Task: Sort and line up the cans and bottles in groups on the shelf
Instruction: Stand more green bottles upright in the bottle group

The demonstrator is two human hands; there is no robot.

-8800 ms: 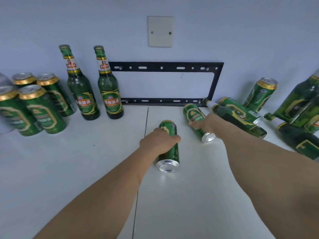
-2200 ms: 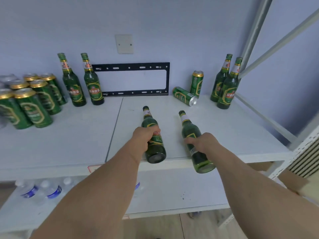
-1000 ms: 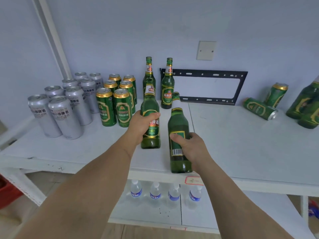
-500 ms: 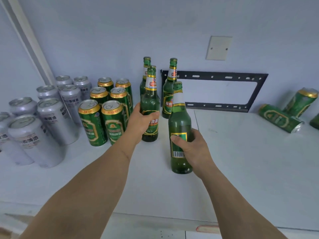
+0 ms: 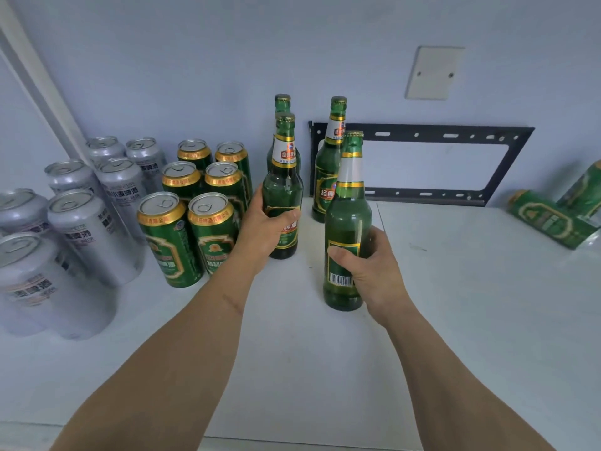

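Note:
My left hand (image 5: pixel 260 231) grips an upright green beer bottle (image 5: pixel 283 187) whose base rests on the white shelf (image 5: pixel 455 304), just in front of another standing bottle (image 5: pixel 282 104). My right hand (image 5: pixel 370 275) holds a second upright green bottle (image 5: pixel 347 203), its barcode facing me, in front of a standing bottle (image 5: pixel 329 164) by the wall. Several green cans (image 5: pixel 192 222) stand in two columns left of the bottles, and several silver cans (image 5: pixel 78 222) stand further left.
A green can (image 5: pixel 549 219) lies on its side at the right, with another green can (image 5: pixel 585 187) upright behind it. A black metal bracket (image 5: pixel 422 164) and a blank wall plate (image 5: pixel 431 73) are on the back wall. A white shelf post (image 5: pixel 35 83) slants at the left.
Both hands have carried the two bottles forward and leftward to the bottle rows. The left bottle now stands right behind the green cans' side, close to the rear bottle.

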